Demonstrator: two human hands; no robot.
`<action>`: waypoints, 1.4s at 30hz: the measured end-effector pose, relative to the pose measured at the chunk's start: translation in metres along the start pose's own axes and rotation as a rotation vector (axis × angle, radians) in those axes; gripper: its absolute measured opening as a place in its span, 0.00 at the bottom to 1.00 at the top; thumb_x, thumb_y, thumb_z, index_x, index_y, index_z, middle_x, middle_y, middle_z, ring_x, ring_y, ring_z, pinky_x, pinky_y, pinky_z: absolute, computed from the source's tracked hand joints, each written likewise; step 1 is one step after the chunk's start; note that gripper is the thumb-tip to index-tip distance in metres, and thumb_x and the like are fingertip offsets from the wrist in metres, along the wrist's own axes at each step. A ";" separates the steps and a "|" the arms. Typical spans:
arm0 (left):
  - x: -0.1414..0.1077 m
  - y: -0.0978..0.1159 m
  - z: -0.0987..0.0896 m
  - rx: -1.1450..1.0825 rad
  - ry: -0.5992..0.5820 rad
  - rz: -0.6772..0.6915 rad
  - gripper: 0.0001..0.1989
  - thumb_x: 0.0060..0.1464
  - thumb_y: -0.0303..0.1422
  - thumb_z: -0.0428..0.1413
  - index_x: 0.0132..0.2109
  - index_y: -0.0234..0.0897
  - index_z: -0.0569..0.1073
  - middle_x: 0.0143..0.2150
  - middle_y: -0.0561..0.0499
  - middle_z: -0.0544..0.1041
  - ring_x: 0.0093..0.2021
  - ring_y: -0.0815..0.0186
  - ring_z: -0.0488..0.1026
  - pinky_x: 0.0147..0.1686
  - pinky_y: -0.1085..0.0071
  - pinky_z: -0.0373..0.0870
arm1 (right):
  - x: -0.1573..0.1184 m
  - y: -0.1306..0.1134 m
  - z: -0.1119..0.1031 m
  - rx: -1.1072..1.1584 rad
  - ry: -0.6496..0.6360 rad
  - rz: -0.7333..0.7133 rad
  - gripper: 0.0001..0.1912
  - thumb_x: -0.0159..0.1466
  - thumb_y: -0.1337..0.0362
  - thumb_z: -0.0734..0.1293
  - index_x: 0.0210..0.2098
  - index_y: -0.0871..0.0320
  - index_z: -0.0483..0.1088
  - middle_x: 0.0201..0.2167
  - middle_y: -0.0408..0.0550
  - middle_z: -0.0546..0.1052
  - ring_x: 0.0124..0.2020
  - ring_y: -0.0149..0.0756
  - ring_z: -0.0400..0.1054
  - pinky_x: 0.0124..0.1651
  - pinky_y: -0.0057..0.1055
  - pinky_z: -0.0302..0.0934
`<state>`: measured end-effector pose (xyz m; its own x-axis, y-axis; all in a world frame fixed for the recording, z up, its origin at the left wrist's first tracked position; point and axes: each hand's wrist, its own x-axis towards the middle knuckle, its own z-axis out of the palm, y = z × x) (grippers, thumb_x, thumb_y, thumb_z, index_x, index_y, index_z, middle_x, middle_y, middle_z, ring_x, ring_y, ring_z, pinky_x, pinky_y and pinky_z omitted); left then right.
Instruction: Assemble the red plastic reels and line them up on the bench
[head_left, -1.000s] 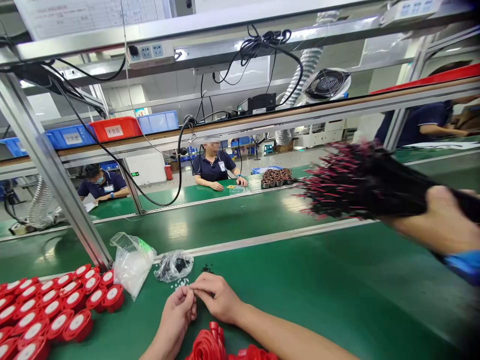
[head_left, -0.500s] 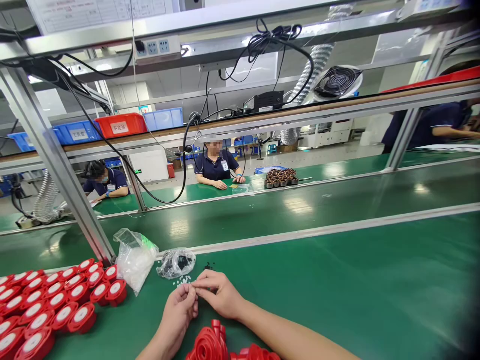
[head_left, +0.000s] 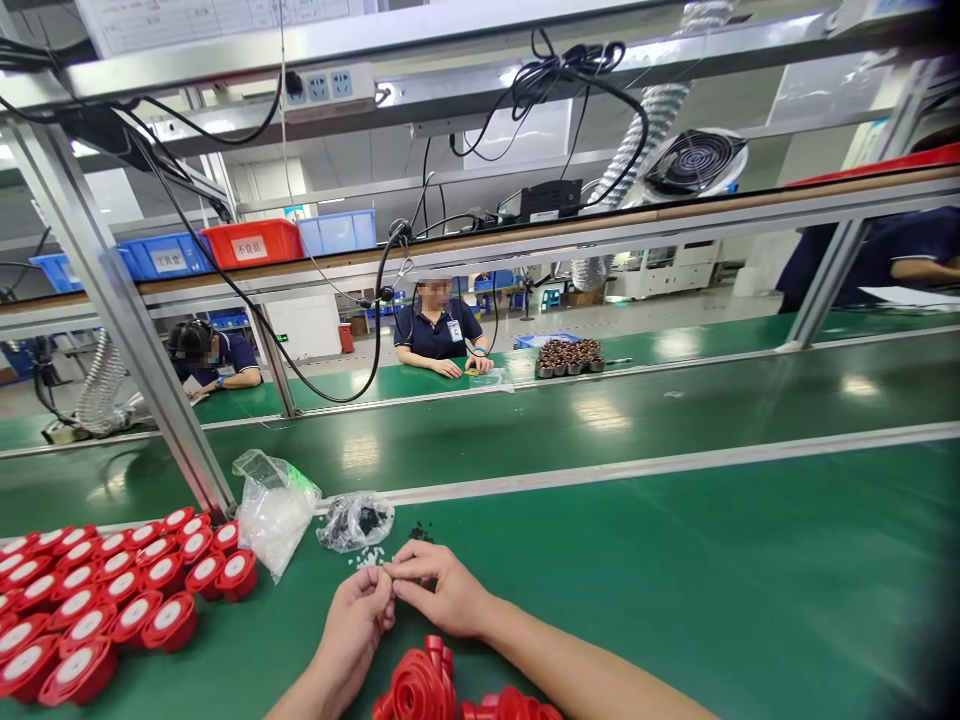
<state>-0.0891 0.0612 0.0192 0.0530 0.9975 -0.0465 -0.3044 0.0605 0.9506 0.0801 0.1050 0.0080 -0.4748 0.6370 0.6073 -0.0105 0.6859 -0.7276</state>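
Note:
My left hand and my right hand meet fingertip to fingertip over the green mat. Both are closed in a pinch, and whatever lies between the fingertips is too small or hidden to name. Just beyond them, small white pieces and small black pieces are scattered on the mat. A clear bag with black pieces lies behind the white ones. Below my hands, at the bottom edge, sit a red plastic part with a coiled shape and further red parts, partly cut off.
Rows of red round parts with white discs cover the left. Near the metal post stands a clear bag of white pieces. Cables hang from the shelf. Across the bench a co-worker sits near copper-coloured parts.
The camera view has shifted slightly, moving the background a little to the right. My hands stay pinched together in nearly the same place.

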 end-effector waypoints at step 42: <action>-0.036 0.121 -0.056 1.297 -0.043 0.224 0.23 0.37 0.25 0.63 0.45 0.42 0.79 0.50 0.48 0.74 0.50 0.52 0.72 0.53 0.65 0.65 | 0.018 0.034 -0.010 0.166 0.404 0.263 0.19 0.60 0.48 0.72 0.32 0.60 0.80 0.30 0.51 0.82 0.31 0.40 0.73 0.36 0.34 0.69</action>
<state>-0.1811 0.0346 0.1189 0.1580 0.9780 0.1361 0.8162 -0.2069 0.5394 0.0796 0.1433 -0.0029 -0.1025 0.8882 0.4478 -0.0920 0.4398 -0.8934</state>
